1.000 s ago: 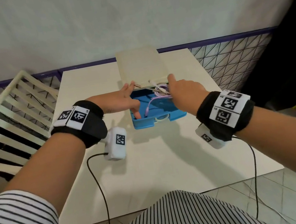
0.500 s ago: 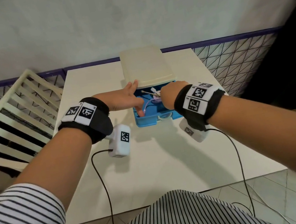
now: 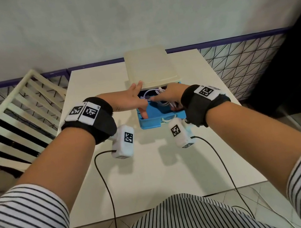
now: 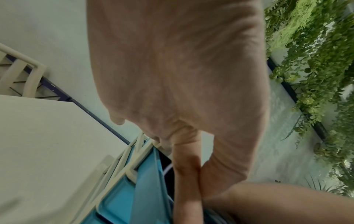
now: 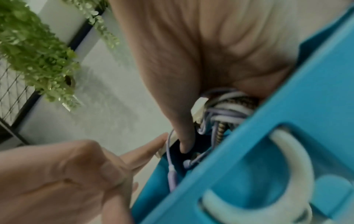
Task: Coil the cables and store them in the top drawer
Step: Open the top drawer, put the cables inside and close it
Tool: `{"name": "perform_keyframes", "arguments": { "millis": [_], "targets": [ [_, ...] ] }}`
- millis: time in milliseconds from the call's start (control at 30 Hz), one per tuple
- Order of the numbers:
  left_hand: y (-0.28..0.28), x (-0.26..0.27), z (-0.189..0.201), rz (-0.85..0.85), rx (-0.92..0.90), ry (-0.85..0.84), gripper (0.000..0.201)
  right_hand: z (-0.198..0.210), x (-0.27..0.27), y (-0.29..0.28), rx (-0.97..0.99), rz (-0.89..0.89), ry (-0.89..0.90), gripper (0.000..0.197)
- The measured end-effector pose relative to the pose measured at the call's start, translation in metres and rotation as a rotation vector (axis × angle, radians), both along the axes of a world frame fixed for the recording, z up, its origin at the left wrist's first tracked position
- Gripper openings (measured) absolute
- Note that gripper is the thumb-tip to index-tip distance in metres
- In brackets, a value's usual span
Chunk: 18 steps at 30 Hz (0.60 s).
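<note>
At far centre of the worktop: cables going into the open top drawer
Right hand grips the coiled bundle inside the blue drawer; left hand, fingers straight, rests on its left wall. Cables look light, soft and springy, smooth lilac and white with one braided; likely to uncoil, so best held across the whole coil. Drawer is rigid plastic with a pale loop handle

No readable text is showing in any view.
Only black-and-white square code markers are appearing, with no legible letters or numbers: on the left wristband, the right wristband, and the two white camera units hanging under the wrists; tiny corner marks are staying too small to read.
</note>
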<state>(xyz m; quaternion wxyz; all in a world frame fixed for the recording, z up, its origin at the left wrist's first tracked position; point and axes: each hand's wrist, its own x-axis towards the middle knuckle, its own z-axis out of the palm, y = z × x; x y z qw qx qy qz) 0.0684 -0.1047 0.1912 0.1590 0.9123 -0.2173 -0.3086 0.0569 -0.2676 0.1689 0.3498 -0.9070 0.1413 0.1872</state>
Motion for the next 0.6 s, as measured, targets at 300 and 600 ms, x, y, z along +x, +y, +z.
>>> {"name": "perform_keyframes", "arguments": {
  "millis": [300,600],
  "targets": [
    [-0.002,0.004,-0.005,0.082,0.021,0.021,0.077,-0.032,0.010,0.007,0.340,-0.215,-0.222,0.053],
    [-0.002,0.003,-0.007,0.073,0.031,0.030,0.095,-0.013,-0.009,-0.022,0.139,0.182,-0.136,0.061]
  ]
}}
